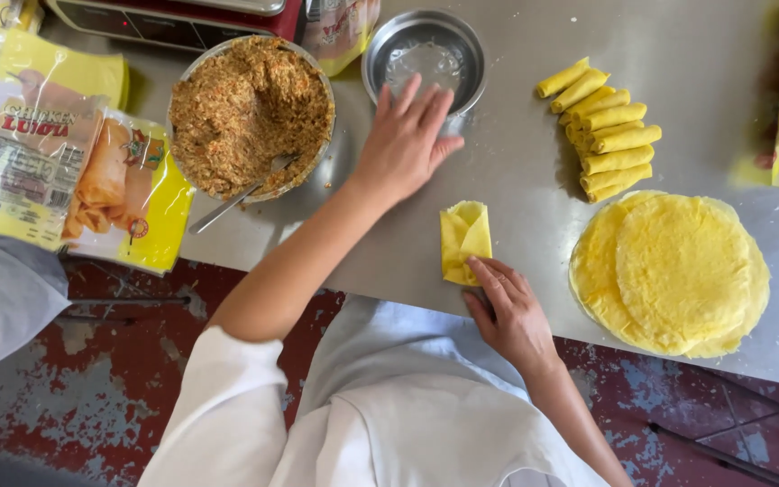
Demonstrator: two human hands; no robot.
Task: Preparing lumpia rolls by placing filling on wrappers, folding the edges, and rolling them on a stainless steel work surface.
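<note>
Right hand (pixel 508 311) pins a half-folded yellow wrapper (pixel 465 240) (left hand (pixel 405 137) reaches the steel bowl (pixel 380 50)).

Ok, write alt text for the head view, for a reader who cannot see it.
Seen from above, a person's right hand presses a half-folded yellow wrapper on a steel table while the left hand reaches to a small metal bowl. Nearby are a bowl of minced filling, finished rolls and stacked round wrappers.

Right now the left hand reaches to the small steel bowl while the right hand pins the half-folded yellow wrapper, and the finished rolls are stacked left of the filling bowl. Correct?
Not quite. In the head view the finished rolls lie to the right of the small steel bowl, above the stack of flat wrappers, far from the filling bowl. The left hand and right hand on the half-folded wrapper are as stated.
</note>
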